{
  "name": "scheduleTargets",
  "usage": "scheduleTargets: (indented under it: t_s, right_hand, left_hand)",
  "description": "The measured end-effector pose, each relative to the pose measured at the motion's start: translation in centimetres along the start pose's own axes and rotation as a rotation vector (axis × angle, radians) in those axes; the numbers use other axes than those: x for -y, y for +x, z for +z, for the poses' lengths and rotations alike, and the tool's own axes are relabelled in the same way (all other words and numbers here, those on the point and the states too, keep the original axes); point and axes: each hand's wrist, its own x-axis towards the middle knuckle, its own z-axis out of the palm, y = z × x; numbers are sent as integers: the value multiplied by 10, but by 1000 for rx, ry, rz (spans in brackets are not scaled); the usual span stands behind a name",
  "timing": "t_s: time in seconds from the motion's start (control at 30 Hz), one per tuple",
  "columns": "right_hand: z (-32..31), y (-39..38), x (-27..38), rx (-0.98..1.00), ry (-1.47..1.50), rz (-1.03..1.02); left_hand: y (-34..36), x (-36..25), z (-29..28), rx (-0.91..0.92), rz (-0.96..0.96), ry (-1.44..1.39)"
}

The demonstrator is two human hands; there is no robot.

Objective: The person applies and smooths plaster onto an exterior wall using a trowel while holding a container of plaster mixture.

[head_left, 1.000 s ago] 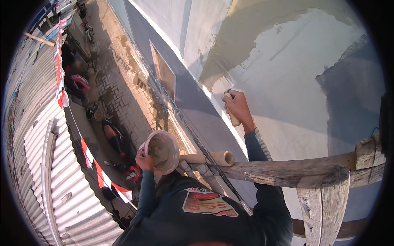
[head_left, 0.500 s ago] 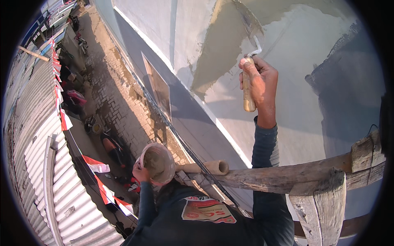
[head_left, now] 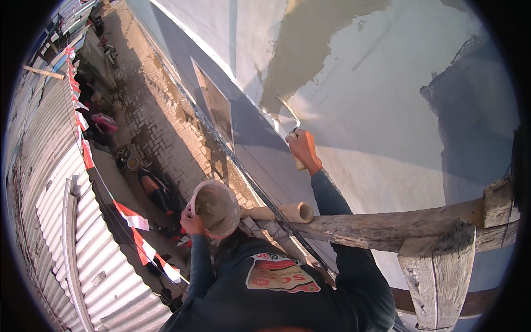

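Observation:
A plastering trowel with a wooden handle (head_left: 299, 162) is gripped in my right hand (head_left: 304, 148). Its metal blade (head_left: 285, 106) meets the wall (head_left: 381, 105) beside the lower tip of a wet, darker plaster patch (head_left: 301, 47). The blade is seen nearly edge-on. My left hand (head_left: 192, 222) holds a pale bucket (head_left: 229, 193) by its rim, fingers curled over the edge. Grey wet mortar (head_left: 212, 208) lies inside the bucket, which hangs out to the left in front of my body.
A rough timber beam (head_left: 381, 229) and a bamboo pole (head_left: 296, 212) cross under my right arm. An upright wooden post (head_left: 437, 276) joins the beam. Far below lies a paved alley (head_left: 160, 122). Corrugated roofing (head_left: 83, 232) and a string of red-white flags (head_left: 133, 218) run along the left.
My right hand has swung the trowel down and left along the wall, from the upper patch to its lower tip. The left hand keeps hold of the bucket, nearly in place.

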Motion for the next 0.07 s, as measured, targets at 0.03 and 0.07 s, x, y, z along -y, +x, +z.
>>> scheduleTargets:
  t_s: [0.03, 0.07]
  right_hand:
    - [-1, 2, -1, -16, 12, 30]
    - [-7, 3, 0, -46, 113, 38]
  left_hand:
    - [0, 1, -2, -9, -14, 32]
    - [-1, -3, -5, -22, -30, 60]
